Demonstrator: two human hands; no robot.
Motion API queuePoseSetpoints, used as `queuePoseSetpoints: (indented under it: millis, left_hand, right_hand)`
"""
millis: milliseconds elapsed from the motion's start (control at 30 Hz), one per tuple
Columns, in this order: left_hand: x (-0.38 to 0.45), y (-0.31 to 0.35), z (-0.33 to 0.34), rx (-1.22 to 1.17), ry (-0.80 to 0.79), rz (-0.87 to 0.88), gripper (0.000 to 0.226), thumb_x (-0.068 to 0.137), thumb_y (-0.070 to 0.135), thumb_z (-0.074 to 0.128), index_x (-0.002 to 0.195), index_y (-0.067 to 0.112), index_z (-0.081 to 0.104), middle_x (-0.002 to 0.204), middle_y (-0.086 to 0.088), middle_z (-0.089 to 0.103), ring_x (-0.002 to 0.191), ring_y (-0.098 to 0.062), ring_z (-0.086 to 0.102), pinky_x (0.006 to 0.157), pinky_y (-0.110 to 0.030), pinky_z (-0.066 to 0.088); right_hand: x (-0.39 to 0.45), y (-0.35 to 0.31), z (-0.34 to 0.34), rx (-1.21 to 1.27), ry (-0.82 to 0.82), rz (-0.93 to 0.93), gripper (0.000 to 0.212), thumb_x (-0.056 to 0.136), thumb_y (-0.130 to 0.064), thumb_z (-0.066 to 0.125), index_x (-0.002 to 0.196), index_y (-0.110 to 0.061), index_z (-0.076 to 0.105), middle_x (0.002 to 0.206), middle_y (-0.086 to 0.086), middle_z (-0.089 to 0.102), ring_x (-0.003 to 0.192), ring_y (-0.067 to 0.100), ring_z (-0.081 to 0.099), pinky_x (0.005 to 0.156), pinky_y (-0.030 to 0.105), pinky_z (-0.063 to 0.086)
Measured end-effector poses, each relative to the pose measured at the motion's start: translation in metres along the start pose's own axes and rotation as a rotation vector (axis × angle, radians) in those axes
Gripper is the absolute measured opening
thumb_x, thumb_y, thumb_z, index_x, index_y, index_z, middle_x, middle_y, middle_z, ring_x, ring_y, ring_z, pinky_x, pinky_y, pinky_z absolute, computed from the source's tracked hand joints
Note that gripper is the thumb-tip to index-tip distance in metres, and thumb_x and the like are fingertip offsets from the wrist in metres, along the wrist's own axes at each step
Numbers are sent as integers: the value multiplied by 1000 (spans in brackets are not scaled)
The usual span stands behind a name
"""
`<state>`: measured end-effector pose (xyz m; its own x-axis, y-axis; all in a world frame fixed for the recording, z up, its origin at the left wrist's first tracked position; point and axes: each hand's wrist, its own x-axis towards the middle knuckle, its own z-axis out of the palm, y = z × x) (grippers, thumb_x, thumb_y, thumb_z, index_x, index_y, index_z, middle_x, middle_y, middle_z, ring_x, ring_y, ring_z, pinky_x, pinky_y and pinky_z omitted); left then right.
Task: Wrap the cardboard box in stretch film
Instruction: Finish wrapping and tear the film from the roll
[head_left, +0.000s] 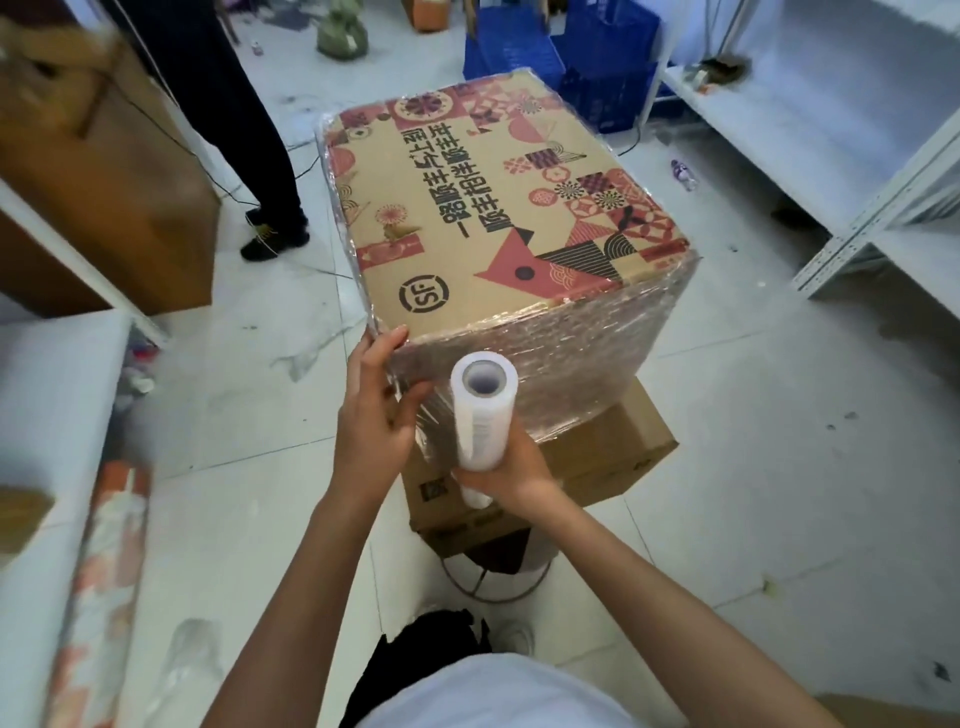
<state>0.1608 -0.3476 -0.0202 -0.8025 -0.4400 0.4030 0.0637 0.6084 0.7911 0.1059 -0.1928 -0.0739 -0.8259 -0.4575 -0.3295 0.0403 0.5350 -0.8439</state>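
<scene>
The printed cardboard box (498, 208) sits on top of a plain brown carton (587, 462), and clear film already clouds its sides while the patterned top looks bare. At the box's near left corner, the left hand (374, 410) lies against the film with fingers mostly straight, thumb hooked over the top edge, pressing the film down rather than clenching it. Just right of that corner, against the box's near face, the right hand (511, 475) curls round the lower end of the upright stretch film roll (480, 415), which stands close to the box. The chief risk, by judgement, is the film slipping free of the corner if the left hand lifts before tension is taken up. A hard pull on the roll could also slide the box off the smaller carton beneath it, or tear the thin film at the sharp corner.
</scene>
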Motion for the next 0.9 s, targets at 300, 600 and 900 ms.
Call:
queuePoseSetpoints:
  millis: [300,600,900]
  left_hand:
    - [-3,9,4,-60,-16,-41,72,85,8,69,127,51,30,144,4,37,111,23,39,88,-14,45]
    - [-1,9,-4,-72,-52,-51,68,89,-2,57,127,49,32,148,-6,32,109,24,36,88,-10,39]
    - [2,9,-10,-101,-78,-61,63,89,8,63,124,53,34,147,-5,32,117,-8,45,88,-16,43]
  right_hand:
    - [-4,3,-13,38,-89,-24,93,66,-23,86,140,-22,29,130,-4,49,120,15,47,97,35,46]
    - [-8,3,-21,-138,-168,-25,57,70,-25,82,116,-32,48,109,-11,59,107,14,57,92,35,50]
    - [-17,-6,-36,-414,149,-31,67,72,-46,78,127,-20,49,120,1,63,109,23,59,82,33,46]
